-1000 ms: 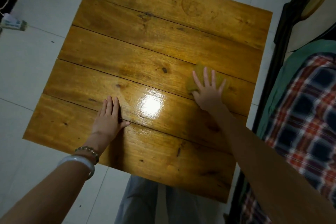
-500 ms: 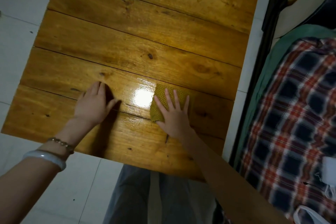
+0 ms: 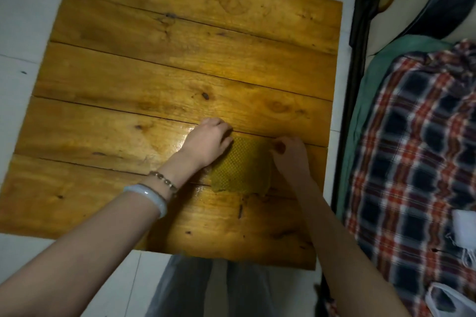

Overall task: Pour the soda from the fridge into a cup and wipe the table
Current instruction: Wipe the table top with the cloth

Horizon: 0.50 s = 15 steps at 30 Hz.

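Fingers of your left hand [image 3: 206,141] curl over the far left corner of the yellow-green waffle-weave cloth [image 3: 242,167]; your right hand [image 3: 291,157] pinches the far right corner. The cloth lies flat between them, slightly longer left to right, on the varnished wooden plank table [image 3: 154,72], toward its near right part. Neither hand is nearer.

One cloth [image 3: 242,165]: mustard-yellow, dotted weave, spread flat on the near right part of the table [image 3: 154,72], across a plank seam, its near edge uneven. Its far corners are held by the left hand [image 3: 206,140] and the right hand [image 3: 289,156]. One table: square top of varnished, knotty planks, with a glossy patch just left of the cloth.
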### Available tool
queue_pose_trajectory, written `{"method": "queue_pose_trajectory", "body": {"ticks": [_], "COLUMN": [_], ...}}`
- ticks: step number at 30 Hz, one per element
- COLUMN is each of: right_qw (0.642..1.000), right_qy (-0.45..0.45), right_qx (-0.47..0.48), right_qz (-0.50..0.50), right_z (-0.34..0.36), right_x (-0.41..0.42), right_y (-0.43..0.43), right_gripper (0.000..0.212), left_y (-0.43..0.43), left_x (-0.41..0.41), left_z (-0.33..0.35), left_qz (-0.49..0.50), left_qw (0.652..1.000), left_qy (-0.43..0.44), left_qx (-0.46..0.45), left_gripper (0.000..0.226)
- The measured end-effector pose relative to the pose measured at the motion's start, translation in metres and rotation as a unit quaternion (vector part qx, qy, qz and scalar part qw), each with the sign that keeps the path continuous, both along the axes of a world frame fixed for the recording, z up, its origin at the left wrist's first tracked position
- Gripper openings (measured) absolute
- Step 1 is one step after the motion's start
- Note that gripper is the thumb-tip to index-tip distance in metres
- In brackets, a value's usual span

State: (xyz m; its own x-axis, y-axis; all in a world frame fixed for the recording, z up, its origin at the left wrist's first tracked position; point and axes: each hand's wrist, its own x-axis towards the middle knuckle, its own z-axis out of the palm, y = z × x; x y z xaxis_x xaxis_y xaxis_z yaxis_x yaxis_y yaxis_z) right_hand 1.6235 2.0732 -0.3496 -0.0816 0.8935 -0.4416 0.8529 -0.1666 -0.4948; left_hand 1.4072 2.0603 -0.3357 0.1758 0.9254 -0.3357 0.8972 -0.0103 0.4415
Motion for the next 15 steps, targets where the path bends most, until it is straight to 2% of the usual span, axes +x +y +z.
{"method": "queue_pose_trajectory", "body": {"ticks": [4, 8, 12, 15], "right_qw": [1.0, 0.999, 0.993, 0.989], "right_qy": [-0.006, 0.007, 0.072, 0.102], "right_qx": [-0.012, -0.025, -0.048, -0.039], "right_qz": [-0.014, -0.027, -0.081, -0.1], "right_z": [-0.006, -0.005, 0.008, 0.011], "right_x": [0.0, -0.002, 0.004, 0.018], "right_y": [0.002, 0.007, 0.014, 0.034], "right_gripper": [0.025, 0.015, 0.014, 0.013], "left_y": [0.01, 0.014, 0.022, 0.04], "left_x": [0.002, -0.003, -0.001, 0.004], "left_z": [-0.007, -0.011, -0.008, -0.007], "left_qz": [-0.026, -0.051, -0.029, 0.024], "left_qw": [0.999, 0.997, 0.998, 0.994], "left_qy": [0.041, 0.036, -0.008, -0.066], "left_qx": [-0.013, -0.04, -0.056, -0.083], "left_gripper": [0.033, 0.027, 0.018, 0.012]}}
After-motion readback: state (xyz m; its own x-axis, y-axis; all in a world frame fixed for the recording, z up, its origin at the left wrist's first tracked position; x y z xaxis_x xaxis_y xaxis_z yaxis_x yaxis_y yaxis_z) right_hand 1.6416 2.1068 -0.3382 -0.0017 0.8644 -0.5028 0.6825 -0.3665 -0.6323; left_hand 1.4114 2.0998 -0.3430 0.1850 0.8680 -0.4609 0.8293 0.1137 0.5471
